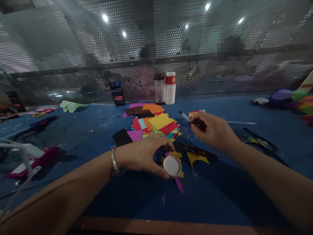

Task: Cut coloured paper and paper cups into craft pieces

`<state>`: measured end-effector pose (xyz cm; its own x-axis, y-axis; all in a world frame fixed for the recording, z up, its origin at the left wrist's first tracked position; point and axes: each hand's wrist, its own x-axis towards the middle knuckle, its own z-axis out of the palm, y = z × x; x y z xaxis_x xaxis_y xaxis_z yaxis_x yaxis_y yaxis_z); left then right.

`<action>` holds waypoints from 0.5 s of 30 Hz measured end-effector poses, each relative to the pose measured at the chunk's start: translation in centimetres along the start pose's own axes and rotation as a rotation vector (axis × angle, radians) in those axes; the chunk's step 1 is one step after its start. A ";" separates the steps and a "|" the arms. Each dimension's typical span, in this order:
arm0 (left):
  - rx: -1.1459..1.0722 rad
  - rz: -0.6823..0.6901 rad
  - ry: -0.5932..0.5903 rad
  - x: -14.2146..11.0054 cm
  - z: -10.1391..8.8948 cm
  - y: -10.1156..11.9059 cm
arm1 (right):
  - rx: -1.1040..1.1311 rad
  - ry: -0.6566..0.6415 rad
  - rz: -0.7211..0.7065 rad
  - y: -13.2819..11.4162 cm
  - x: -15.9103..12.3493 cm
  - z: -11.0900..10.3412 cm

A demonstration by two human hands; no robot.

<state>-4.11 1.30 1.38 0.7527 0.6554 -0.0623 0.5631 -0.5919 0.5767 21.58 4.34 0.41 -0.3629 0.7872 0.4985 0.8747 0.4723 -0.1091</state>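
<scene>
Along the left of the blue-covered table (80,189), a magenta-and-white glue gun (36,163) lies on its side, with a folded pale green paper sheet (70,106) farther back. Next comes the left hand (146,153), a silver bangle (113,160) at its wrist, thumb and fingers parted in a loose curve; the thumb tip is at the near left edge of a white round cup (172,165), though contact is unclear. Yellow and purple paper pieces show around that cup. Behind the hand spreads a pile of coloured paper squares (160,121), then a clear jar with a brown lid (159,91) beside a stack of white paper cups (170,93). To their right, the right hand (210,129) is raised with its fingers curled inward; whether it grips the blurred whitish stick (185,116) by its fingertips, I cannot tell. Multicoloured rounded objects (290,98) sit far right.
</scene>
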 end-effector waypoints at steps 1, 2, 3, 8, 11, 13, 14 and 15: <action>-0.008 0.001 0.007 0.1 0.1 -0.1 | 0.107 0.076 0.015 -0.2 -0.3 -0.4; -0.017 -0.004 0.007 0.3 0.2 -0.1 | 0.181 0.134 0.021 -0.5 -0.6 -0.8; -0.025 -0.013 0.001 0.5 0.4 -0.2 | 0.234 0.183 0.032 -0.8 -0.9 -1.3; -0.045 -0.016 -0.028 1.0 0.9 -0.7 | 0.461 0.116 0.001 -2.5 -2.2 -3.1; -0.069 -0.021 -0.006 1.0 1.3 -1.2 | 0.562 0.011 -0.034 -3.6 -2.8 -3.1; -0.082 -0.008 0.006 1.0 1.4 -1.4 | 0.576 -0.061 -0.064 -4.2 -3.2 -2.8; -0.084 0.004 0.011 1.0 1.5 -1.5 | 0.578 -0.085 -0.075 -4.5 -3.3 -2.6; -0.084 0.016 0.014 1.1 1.6 -1.5 | 0.584 -0.113 -0.090 -4.7 -3.5 -2.4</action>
<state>-3.63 2.14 -0.83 0.7563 0.6529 -0.0415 0.5200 -0.5615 0.6437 19.54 -1.56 1.26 -0.4874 0.7562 0.4365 0.5290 0.6535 -0.5414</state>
